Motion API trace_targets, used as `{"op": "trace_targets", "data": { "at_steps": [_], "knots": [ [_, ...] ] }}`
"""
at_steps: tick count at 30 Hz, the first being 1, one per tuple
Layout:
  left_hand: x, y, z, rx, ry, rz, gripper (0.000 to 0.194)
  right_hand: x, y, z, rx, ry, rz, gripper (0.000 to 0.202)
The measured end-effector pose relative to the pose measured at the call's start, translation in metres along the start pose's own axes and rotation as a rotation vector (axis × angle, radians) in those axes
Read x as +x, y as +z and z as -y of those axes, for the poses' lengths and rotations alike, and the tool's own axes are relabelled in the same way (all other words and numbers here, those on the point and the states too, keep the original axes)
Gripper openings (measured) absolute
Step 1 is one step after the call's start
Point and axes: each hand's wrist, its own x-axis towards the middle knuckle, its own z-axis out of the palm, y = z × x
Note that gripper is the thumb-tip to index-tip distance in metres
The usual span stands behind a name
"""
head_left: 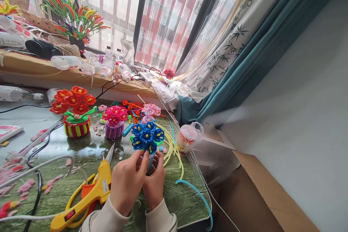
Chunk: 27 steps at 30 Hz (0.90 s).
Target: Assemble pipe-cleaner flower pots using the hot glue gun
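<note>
Between both hands, above the front of the table, is a potted bunch of blue pipe-cleaner flowers (147, 136) with yellow centres and some green leaves. My left hand (129, 179) grips it from the left, thumb and fingers pressed just under the blossoms. From the right, my right hand (155, 178) curls its fingers around the lower part. The base is mostly covered by my fingers. Left of my left wrist lies a yellow hot glue gun (91, 195), its small light glowing, on top of orange-handled scissors (110, 154) with the blades pointing away.
Pots of red flowers (76, 116), magenta flowers (115, 121) and pink flowers (151, 110) stand behind. Yellow pipe cleaners (171, 146) and a blue strip (197, 193) lie at right. Cables (40, 174) cross the left side. A cardboard box (272, 192) sits beyond the table edge.
</note>
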Motion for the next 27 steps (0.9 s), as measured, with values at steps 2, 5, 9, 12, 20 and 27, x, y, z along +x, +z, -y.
{"op": "trace_targets", "data": {
  "at_steps": [2,5,9,12,20,27],
  "knots": [
    [-0.001,0.0,0.0,0.002,-0.013,0.007,0.043,0.0,0.0,0.001,0.012,0.003,0.002,0.061],
    [-0.002,0.0,0.001,0.009,-0.031,0.026,0.043,0.0,0.001,0.002,0.036,0.01,0.012,0.06],
    [-0.001,0.001,0.0,0.018,-0.049,0.051,0.043,0.002,0.001,0.0,0.064,0.018,0.03,0.061],
    [-0.002,-0.002,-0.001,0.021,-0.059,0.075,0.045,0.007,0.0,-0.004,0.07,0.025,0.031,0.065],
    [-0.017,-0.024,0.002,0.08,-0.095,0.242,0.044,0.038,-0.004,0.001,0.131,-0.016,0.129,0.072],
    [-0.032,-0.044,0.016,0.219,-0.119,0.329,0.046,0.053,0.004,-0.003,0.105,-0.016,0.151,0.072]
  ]
}}
